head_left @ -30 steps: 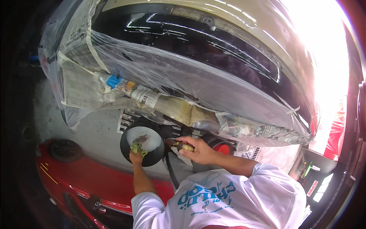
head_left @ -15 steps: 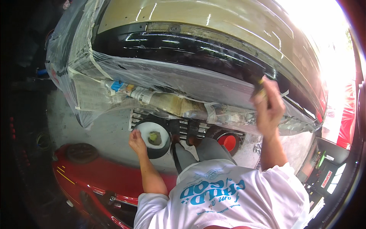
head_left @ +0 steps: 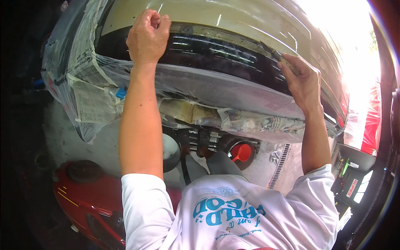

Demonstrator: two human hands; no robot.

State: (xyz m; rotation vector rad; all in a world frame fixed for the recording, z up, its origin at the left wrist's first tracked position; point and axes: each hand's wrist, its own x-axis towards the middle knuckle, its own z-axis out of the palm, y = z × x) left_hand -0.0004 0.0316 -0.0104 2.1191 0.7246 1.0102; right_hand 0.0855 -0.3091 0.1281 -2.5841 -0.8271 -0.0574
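Observation:
A gold car panel (head_left: pixel 250 25) spans the top, with a glossy black strip (head_left: pixel 208 52) along its lower edge. Between them runs a dull, rough-looking seam (head_left: pixel 216 34). In my right hand (head_left: pixel 304 79) is a slim tool (head_left: pixel 289 62) with a dark narrow tip and a mottled yellowish handle. Its tip lies at the seam on the right side. My left hand (head_left: pixel 148 37) is closed over the left part of the seam and the black strip. Its fingers curl in, and whatever they hold, if anything, is hidden.
Newspaper (head_left: pixel 98 98) and clear plastic sheeting (head_left: pixel 200 83) cover the car below the strip. Near my feet stand a foam-filled bucket (head_left: pixel 170 148), partly behind my left forearm, and a dark tub holding a red dipper (head_left: pixel 241 152). A red car (head_left: pixel 91 200) is behind me, left.
My left hand has risen from beside the foam bucket to the car panel. My right hand has moved up slightly with the tool, bringing its tip to the seam.

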